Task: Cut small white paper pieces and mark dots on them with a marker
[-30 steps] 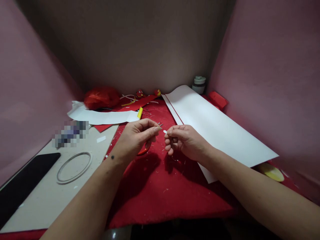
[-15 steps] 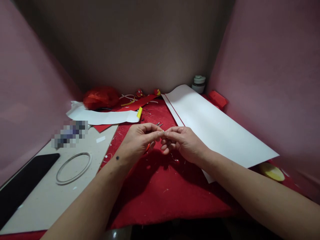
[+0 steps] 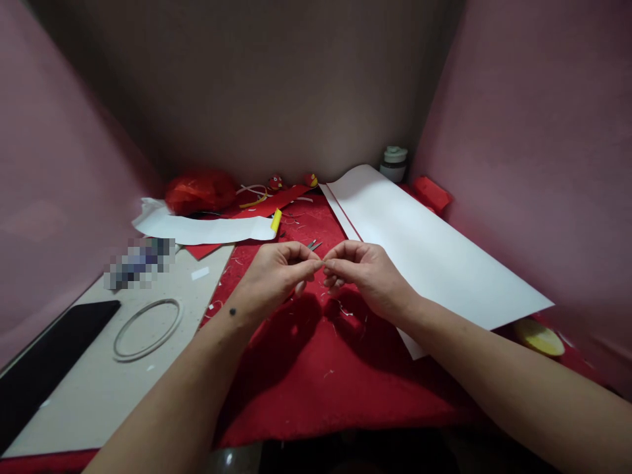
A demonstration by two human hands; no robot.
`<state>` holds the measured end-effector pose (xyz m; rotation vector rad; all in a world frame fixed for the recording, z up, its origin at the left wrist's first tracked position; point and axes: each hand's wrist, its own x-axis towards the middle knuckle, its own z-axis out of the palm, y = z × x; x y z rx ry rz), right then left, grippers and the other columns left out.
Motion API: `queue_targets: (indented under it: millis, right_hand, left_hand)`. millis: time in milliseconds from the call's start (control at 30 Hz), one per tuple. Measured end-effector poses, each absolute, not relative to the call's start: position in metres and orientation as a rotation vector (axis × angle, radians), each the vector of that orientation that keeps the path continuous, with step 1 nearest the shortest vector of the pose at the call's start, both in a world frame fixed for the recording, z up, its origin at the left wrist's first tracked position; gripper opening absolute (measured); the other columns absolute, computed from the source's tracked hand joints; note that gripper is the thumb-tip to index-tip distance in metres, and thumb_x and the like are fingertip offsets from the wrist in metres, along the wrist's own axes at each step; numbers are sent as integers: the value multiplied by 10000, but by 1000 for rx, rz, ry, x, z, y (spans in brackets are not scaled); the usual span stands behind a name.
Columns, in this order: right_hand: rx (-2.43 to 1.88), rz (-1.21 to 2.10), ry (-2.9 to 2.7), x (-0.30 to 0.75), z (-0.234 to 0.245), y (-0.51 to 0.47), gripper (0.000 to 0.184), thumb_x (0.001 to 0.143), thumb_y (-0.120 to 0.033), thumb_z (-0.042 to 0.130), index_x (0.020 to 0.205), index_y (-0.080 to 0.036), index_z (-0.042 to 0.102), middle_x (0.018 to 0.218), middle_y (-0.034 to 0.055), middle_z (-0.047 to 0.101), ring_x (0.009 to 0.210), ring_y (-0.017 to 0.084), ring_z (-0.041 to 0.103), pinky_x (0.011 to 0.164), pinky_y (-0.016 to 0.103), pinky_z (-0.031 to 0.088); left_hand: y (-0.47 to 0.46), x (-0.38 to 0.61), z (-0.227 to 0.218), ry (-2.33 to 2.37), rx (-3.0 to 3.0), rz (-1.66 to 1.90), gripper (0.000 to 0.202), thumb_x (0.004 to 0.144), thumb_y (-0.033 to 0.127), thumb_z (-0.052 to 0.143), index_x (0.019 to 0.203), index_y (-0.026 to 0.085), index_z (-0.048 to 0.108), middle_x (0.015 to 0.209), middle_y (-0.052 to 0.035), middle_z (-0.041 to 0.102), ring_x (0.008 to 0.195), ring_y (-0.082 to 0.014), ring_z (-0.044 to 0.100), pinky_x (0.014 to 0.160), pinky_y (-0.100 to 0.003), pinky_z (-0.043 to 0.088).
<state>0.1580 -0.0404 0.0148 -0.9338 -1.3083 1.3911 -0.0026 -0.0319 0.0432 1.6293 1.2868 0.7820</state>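
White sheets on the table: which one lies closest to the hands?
The large white sheet on the right, whose near edge passes under the right hand. The crumpled white strip lies farther back left, beyond the left hand.

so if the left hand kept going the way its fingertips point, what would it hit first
The right hand. The left hand points rightward with pinched fingertips already meeting the right hand's over the red cloth; whether something tiny sits between them is unclear.
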Motion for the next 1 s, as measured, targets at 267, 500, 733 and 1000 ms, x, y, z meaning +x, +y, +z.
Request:
queue_targets:
  millis: [267,500,733,1000]
  right_hand:
    - [-908,1558,-1197,160,12,-38,75,724,-199,617,679,-156,575,637,2,588,537,105,580,529,253,487]
    - [-865,1673,-1083,161,9,-35,58,686,-164,634,709,-143,585,625,18,602,509,112,583,481,242,484]
    - [-852,1731,-1068,162,8,-34,78,677,-158,640,721,-128,583,631,24,612,505,120,599,471,242,494]
    - [-861,1715,-1083,163,6,-31,72,667,-158,642,691,-138,577,617,15,610,490,111,590,454,230,494]
  left_hand:
    - [-26,-8,40,1168,1488,734,232,758,358,620,657,150,600,456,-4,568,369,-68,418,356,-189,231]
    - [-25,-10,41,1132,1441,759,176,708,291,654,639,151,573,470,5,555,388,-85,481,377,-206,288]
    - [-24,-8,42,1110,1415,733,118,648,160,650,688,167,539,447,39,532,348,-78,462,341,-186,298]
    - [-24,-9,42,1155,1421,666,135,623,149,649,700,174,540,467,48,503,348,-66,416,323,-188,281]
